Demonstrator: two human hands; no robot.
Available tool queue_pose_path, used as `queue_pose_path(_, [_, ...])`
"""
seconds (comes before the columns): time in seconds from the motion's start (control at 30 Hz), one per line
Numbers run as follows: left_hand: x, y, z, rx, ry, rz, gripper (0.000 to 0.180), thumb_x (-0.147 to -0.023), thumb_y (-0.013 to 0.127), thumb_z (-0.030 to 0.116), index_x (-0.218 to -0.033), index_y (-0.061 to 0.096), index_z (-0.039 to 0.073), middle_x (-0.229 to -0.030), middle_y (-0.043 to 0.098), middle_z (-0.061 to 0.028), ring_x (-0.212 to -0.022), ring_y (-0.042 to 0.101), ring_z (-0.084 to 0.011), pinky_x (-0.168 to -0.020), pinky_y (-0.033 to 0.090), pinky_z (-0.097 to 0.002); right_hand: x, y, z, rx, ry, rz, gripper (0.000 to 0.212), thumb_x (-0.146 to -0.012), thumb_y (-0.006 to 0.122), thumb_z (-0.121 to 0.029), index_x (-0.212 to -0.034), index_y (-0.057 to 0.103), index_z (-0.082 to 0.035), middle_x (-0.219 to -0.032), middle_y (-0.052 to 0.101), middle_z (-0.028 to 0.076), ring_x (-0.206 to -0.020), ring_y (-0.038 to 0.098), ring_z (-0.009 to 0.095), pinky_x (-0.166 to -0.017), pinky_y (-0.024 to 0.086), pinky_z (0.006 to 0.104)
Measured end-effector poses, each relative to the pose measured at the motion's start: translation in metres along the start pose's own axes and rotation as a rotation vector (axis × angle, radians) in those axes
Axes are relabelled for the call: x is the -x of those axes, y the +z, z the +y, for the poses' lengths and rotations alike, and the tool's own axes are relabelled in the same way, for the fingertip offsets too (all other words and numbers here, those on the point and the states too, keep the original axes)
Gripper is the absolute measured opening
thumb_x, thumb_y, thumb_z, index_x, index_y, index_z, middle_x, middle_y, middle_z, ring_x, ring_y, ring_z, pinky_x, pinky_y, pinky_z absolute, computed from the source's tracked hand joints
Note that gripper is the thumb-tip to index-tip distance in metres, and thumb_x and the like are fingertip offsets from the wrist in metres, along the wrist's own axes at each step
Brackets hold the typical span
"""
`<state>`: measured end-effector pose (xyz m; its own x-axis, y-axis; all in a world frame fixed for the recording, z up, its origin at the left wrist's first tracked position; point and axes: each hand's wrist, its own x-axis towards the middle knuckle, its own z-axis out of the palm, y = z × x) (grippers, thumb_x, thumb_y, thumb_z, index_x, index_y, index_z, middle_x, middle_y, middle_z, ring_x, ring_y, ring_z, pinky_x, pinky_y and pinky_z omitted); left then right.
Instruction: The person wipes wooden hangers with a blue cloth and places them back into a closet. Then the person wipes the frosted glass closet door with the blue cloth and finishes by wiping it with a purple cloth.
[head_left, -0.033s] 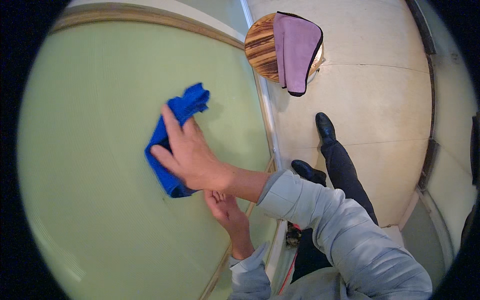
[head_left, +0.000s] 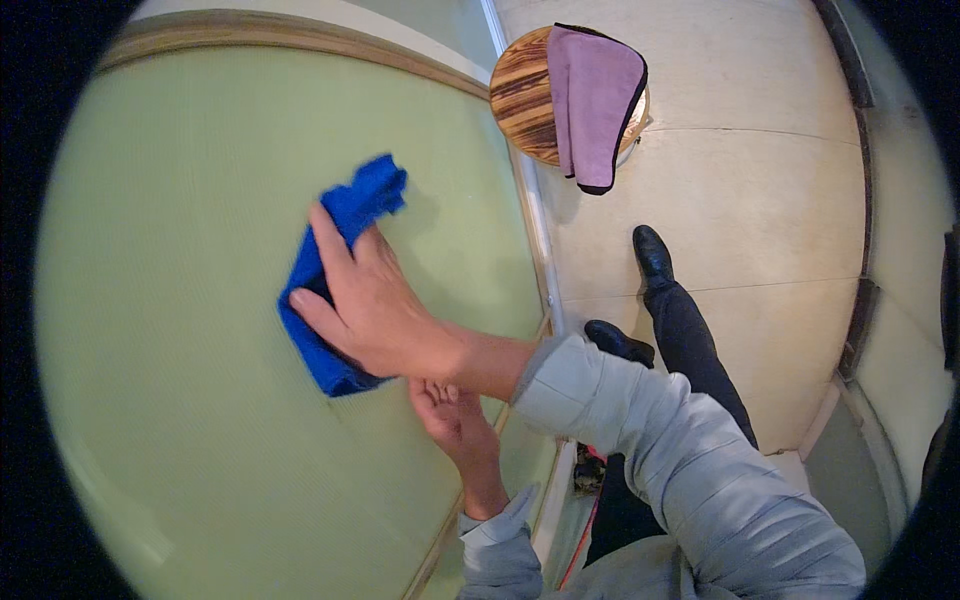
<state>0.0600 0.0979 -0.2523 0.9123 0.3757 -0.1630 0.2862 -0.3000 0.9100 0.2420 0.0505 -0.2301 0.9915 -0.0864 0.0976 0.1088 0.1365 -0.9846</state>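
Observation:
A folded blue cloth point(head_left: 318, 350) lies against the pale green ribbed panel point(head_left: 180, 330). My right hand point(head_left: 375, 310) presses it there, thumb and forefinger apart, the other fingers partly hidden. The cloth's crumpled end sticks out beyond the fingers at the top. Below the right wrist is my left hand point(head_left: 458, 430), palm showing and fingers loosely curled, with nothing visible in it. The right wrist overlaps its fingertips. Both arms wear light grey-blue sleeves, with cuffs turned back.
Wooden strips point(head_left: 270, 32) frame the panel. A round wooden stool point(head_left: 522, 95) stands on the beige floor point(head_left: 750, 190), with a purple black-edged cloth point(head_left: 595, 100) draped over it. My black shoes point(head_left: 652, 252) are on the floor to the right. A dark-edged wall runs along the far right.
My right hand and the blue cloth have shifted slightly left and up across the panel. The left hand has hardly moved.

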Motion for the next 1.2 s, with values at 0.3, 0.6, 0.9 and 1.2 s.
queue_pose_path(0.3, [-0.034,0.031,0.014,-0.157,0.002,0.014,0.067,-0.099,0.06,0.006,-0.154,0.023,-0.005,-0.153,0.039,-0.0277,-0.141,0.041,-0.0372,-0.116,0.033,-0.0454,-0.076,-0.019,0.142,0.204,0.216,0.073,0.043,-0.089,0.058,-0.022,-0.128,0.054,-0.003,-0.141,0.036,0.04,-0.11,0.047,0.06,-0.1,0.042,0.0578])
queue_pose_path(0.6, [-0.044,0.035,-0.006,-0.125,-0.01,0.016,0.07,-0.094,0.061,0.002,-0.154,0.025,-0.003,-0.15,0.043,-0.0237,-0.136,0.046,-0.0317,-0.114,0.035,-0.0438,-0.001,-0.002,0.101,0.023,0.407,-0.077,0.083,-0.096,0.062,-0.035,-0.156,0.018,0.003,-0.141,0.038,0.04,-0.127,0.042,0.055,-0.112,0.033,0.053])
queue_pose_path(0.9, [-0.038,0.031,-0.003,-0.201,-0.051,0.073,0.076,-0.091,0.067,0.004,-0.155,0.027,0.002,-0.152,0.045,-0.0188,-0.137,0.045,-0.0298,-0.114,0.034,-0.0441,-0.171,0.009,0.142,0.077,0.315,0.179,0.084,-0.094,0.058,-0.053,-0.149,0.029,0.003,-0.13,0.048,0.04,-0.121,0.048,0.054,-0.106,0.039,0.055])
queue_pose_path(1.2, [-0.046,0.043,0.001,-0.213,-0.013,0.012,0.077,-0.09,0.066,0.005,-0.156,0.026,0.002,-0.154,0.043,-0.0187,-0.14,0.043,-0.0304,-0.115,0.033,-0.0452,-0.082,-0.014,0.294,0.924,-0.18,-0.069,0.038,-0.09,0.056,-0.024,-0.121,0.062,-0.004,-0.127,0.06,0.021,-0.124,0.048,0.046,-0.102,0.034,0.0668])
